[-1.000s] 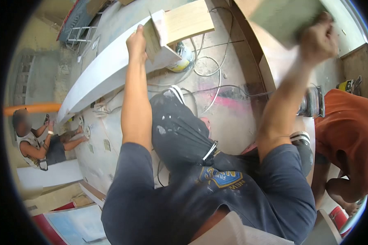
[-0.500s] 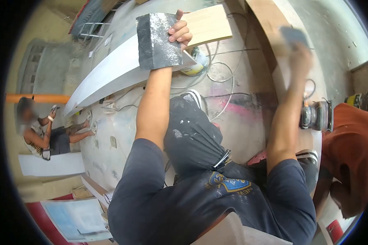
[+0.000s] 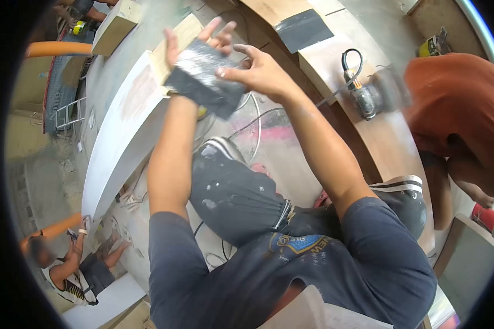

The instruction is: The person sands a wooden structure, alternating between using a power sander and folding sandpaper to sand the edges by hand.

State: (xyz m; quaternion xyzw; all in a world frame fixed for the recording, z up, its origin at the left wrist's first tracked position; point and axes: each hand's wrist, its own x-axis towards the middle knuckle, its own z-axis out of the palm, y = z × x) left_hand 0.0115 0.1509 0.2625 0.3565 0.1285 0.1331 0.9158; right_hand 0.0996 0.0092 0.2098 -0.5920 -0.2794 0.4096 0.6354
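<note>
Where the left hand (image 3: 222, 39) spreads its fingers: dark sheet (image 3: 202, 71) across palm
Right hand (image 3: 264, 75): thumb over sheet, fingers parted, grip unclear

The held dark sheet (image 3: 206, 79) hides the palm of the left hand (image 3: 218, 41). Right of the sheet, one end of the sander (image 3: 362, 103) is blurred; up-left of that sheet, the top edge crops a person (image 3: 83, 6).

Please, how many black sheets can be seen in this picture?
2 are visible: one sheet in the right grip, and a second sheet lying flat on the wooden board near the top. Others may be hidden.
</note>
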